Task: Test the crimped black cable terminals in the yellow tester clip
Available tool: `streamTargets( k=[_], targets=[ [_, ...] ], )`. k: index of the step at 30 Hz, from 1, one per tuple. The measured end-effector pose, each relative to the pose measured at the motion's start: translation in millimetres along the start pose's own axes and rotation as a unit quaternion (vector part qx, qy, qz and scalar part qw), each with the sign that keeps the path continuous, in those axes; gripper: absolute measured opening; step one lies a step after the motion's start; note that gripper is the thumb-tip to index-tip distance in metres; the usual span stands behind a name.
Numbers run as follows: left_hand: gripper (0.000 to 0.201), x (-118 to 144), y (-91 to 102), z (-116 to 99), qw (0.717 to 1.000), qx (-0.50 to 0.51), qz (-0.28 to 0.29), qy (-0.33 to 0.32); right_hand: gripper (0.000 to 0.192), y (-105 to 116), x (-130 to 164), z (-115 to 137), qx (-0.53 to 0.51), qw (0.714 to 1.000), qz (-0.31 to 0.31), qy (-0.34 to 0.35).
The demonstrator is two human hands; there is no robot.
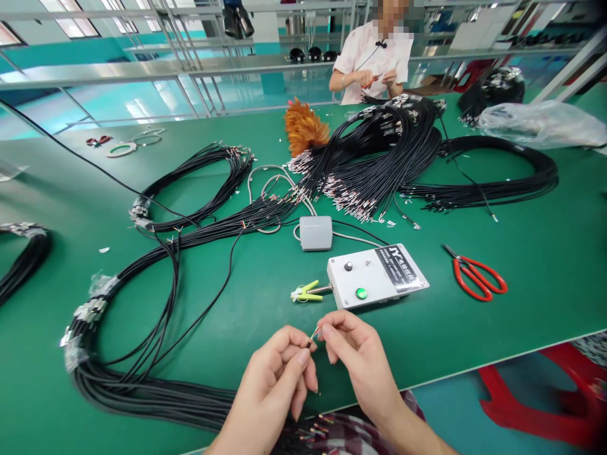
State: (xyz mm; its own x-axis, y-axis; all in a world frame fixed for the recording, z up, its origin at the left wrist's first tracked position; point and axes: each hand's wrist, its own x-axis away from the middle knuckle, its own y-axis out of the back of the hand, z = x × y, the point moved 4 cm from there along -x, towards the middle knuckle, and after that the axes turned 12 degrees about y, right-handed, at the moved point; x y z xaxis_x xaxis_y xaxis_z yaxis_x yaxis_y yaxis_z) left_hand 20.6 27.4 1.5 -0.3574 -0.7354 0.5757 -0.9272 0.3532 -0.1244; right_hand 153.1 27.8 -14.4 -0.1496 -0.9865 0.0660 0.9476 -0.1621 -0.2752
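Note:
My left hand [279, 376] and my right hand [353, 357] meet near the front edge of the green table [521, 284]. Both pinch the stripped end of a thin black cable [313, 335], whose coloured inner wires show between the fingertips. Just beyond them lies a white tester box [379, 275] with a black knob, a lit green button and a yellow-green clip [306, 292] sticking out of its left side. A grey foot pedal [315, 232] sits behind the box. More wire ends lie in my lap [317, 433].
Black cable bundles [142, 354] loop over the left and far side of the table. Red scissors [477, 275] lie to the right. An orange feather duster [303, 126], a clear plastic bag [545, 123] and tape rolls [121, 149] sit farther back. A co-worker [374, 60] works opposite.

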Motion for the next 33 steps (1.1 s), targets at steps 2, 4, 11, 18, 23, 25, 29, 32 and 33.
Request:
streamTargets(
  k=[2, 4, 11, 18, 23, 25, 29, 32, 33],
  targets=[
    [0.043, 0.7, 0.2, -0.5, 1.0, 0.001, 0.004, 0.0, 0.031, -0.4, -1.1, -0.8, -0.013, 1.0, 0.008, -0.006],
    [0.042, 1.3, 0.2, -1.5, 1.0, 0.002, 0.001, -0.001, 0.029, -0.5, -1.3, 0.1, -0.013, 1.0, 0.018, -0.011],
    [0.044, -0.7, -1.7, -1.3, 1.0, -0.016, -0.009, -0.005, 0.029, 0.4, -1.6, 4.3, -0.01, 1.0, 0.017, -0.025],
    [0.041, 1.3, -1.2, 1.1, 0.999, -0.026, -0.024, -0.028, 0.029, 0.2, 2.2, -1.4, -0.019, 1.0, 0.004, -0.023],
    [0.041, 0.6, -1.9, 3.5, 0.999, -0.004, -0.029, -0.023, 0.03, -4.2, 6.9, -2.5, -0.033, 0.999, 0.0, -0.013],
    [0.041, -0.4, -1.2, 4.3, 0.999, 0.011, -0.033, -0.02, 0.03, -5.7, 8.5, -4.9, -0.038, 0.999, -0.001, -0.018],
    [0.041, -0.7, -0.7, 5.2, 0.999, 0.022, -0.03, -0.022, 0.034, -6.4, 10.0, -10.2, -0.041, 0.999, -0.008, -0.032],
    [0.045, -0.2, -1.5, 5.5, 0.999, 0.014, -0.025, -0.025, 0.034, -7.1, 9.2, -9.5, -0.042, 0.999, 0.003, -0.028],
    [0.048, -0.3, -1.8, 5.5, 0.999, 0.01, -0.023, -0.022, 0.033, -7.5, 8.7, -8.6, -0.044, 0.999, 0.009, -0.023]
  ],
)
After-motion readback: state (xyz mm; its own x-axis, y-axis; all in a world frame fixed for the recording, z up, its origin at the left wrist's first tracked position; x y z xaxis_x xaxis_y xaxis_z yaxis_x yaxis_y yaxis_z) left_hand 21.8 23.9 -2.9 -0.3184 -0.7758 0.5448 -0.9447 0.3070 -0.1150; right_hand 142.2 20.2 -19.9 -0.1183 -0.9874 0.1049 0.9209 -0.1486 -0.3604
